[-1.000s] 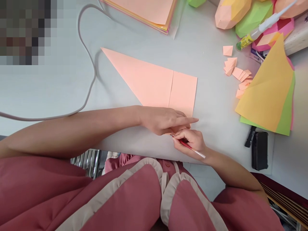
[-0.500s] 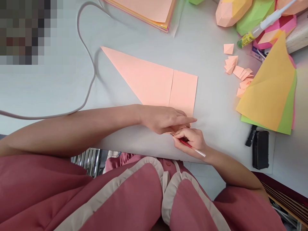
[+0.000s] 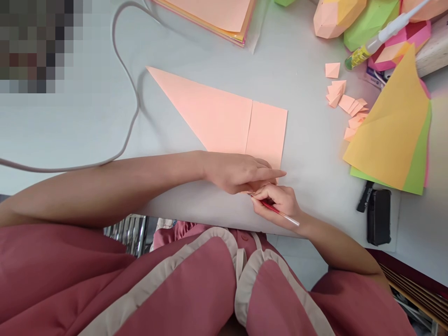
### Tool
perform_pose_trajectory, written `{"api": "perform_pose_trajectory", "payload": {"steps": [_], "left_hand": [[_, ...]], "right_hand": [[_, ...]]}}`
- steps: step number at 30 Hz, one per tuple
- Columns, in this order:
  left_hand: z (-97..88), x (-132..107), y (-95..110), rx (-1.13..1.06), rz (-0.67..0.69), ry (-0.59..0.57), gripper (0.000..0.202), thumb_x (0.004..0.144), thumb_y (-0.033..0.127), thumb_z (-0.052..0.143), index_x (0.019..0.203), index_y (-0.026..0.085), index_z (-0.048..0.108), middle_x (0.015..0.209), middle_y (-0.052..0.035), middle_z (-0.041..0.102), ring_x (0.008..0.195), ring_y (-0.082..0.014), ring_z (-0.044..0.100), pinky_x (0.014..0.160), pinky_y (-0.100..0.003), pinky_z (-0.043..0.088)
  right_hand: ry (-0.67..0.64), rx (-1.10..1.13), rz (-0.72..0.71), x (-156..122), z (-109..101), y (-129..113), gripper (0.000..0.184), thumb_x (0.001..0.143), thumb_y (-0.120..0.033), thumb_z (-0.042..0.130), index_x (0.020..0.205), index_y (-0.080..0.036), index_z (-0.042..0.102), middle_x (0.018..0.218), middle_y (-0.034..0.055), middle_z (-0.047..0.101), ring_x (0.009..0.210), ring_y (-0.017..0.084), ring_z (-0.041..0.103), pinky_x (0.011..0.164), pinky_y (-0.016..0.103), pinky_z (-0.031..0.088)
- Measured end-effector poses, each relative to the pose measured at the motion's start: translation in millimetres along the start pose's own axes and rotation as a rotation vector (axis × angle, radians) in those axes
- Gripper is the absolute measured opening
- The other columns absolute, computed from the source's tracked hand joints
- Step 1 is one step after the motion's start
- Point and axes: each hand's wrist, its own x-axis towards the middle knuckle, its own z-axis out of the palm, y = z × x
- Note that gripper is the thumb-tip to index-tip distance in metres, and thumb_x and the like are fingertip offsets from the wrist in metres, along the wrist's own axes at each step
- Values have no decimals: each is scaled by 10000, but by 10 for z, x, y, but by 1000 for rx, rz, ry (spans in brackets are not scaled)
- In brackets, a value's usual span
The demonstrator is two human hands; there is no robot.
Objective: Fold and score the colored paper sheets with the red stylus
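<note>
A peach sheet of paper [image 3: 224,119], folded to a long triangle with a rectangular strip at its right, lies on the white table [image 3: 70,126]. My left hand [image 3: 238,172] rests on the sheet's near edge, index finger stretched out to the right, the other fingers curled and pressing a small peach piece I can barely see. My right hand [image 3: 280,203] sits just below it, closed round a thin red tool [image 3: 276,212] whose tip touches the paper under my left fingers.
A stack of coloured paper [image 3: 217,18] lies at the far edge. Small peach scraps [image 3: 345,105], folded paper shapes [image 3: 353,21], a glue tube [image 3: 376,42], yellow and green sheets [image 3: 392,130] and a black device [image 3: 378,217] are on the right. A grey cable [image 3: 126,107] curves across the left.
</note>
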Motion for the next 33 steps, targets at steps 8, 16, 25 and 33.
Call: {"api": "perform_pose_trajectory", "payload": {"steps": [8,16,25,33], "left_hand": [[2,-2,-4,-27,31,45,651,874,51,463,1490,131,268,1146,-159,670,1112,-224,551,937,-384,449],[2,-7,-15,-16,0,13,693,861,35,458,1505,145,225,1251,-157,618,1167,-222,517,940,-373,448],[-4,-13,3,-6,-13,19,647,875,55,455,1487,121,256,1253,-167,611,1182,-223,511,925,-342,449],[-4,-33,-23,-159,-11,73,647,853,64,530,1463,136,327,1124,-144,663,1122,-217,579,875,-323,481]], "right_hand": [[-17,8,33,-13,-3,2,119,851,-198,607,749,-216,548,664,-27,627,564,101,580,524,241,506],[-4,-10,8,-12,0,20,126,853,-193,601,741,-216,550,647,-34,616,536,90,556,493,230,487],[10,33,-30,5,8,-5,146,820,-97,600,750,-209,540,632,-52,587,516,74,524,471,213,451],[-86,449,188,78,-98,26,201,843,-259,619,694,-208,495,569,-56,557,483,81,500,485,246,473]]}}
